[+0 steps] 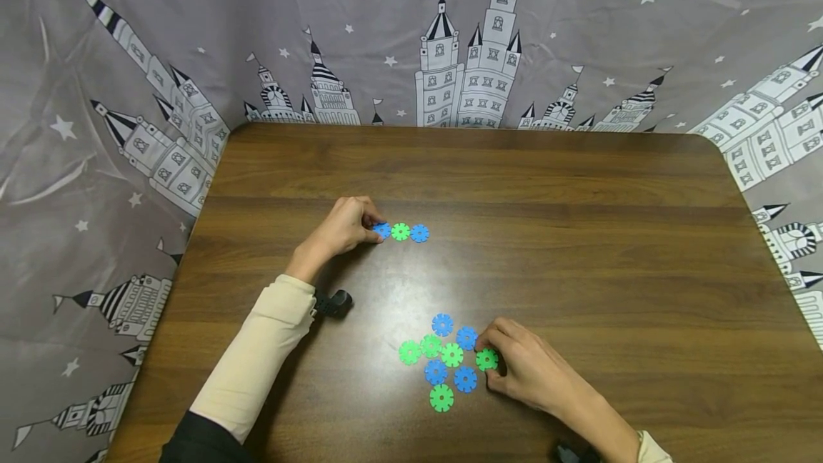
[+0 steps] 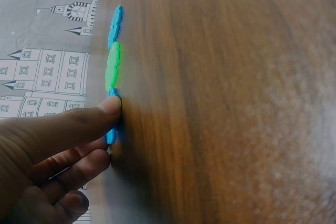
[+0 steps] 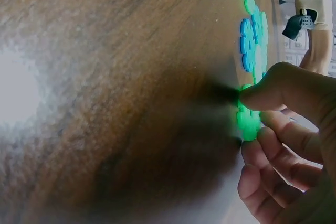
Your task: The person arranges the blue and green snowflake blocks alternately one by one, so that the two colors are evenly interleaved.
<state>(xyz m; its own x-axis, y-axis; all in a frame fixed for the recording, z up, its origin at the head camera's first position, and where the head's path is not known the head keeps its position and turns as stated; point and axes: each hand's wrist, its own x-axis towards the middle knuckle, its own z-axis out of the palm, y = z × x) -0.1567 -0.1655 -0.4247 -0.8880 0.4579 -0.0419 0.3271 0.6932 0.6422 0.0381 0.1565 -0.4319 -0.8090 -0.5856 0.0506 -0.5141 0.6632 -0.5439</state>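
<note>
On the wooden table three notched plastic discs form a short row. My left hand pinches the blue disc at its left end between thumb and fingers. A green disc sits in the middle and another blue disc at the right end; the left wrist view shows them edge-on in one line. Nearer to me, my right hand grips a green disc by its edges, beside a loose cluster of blue and green discs. In the right wrist view the thumb covers part of this green disc.
The cluster lies left of my right hand, with a green disc nearest me and a blue disc at its far side. A grey castle-print cloth hangs beyond the far and side edges of the brown table.
</note>
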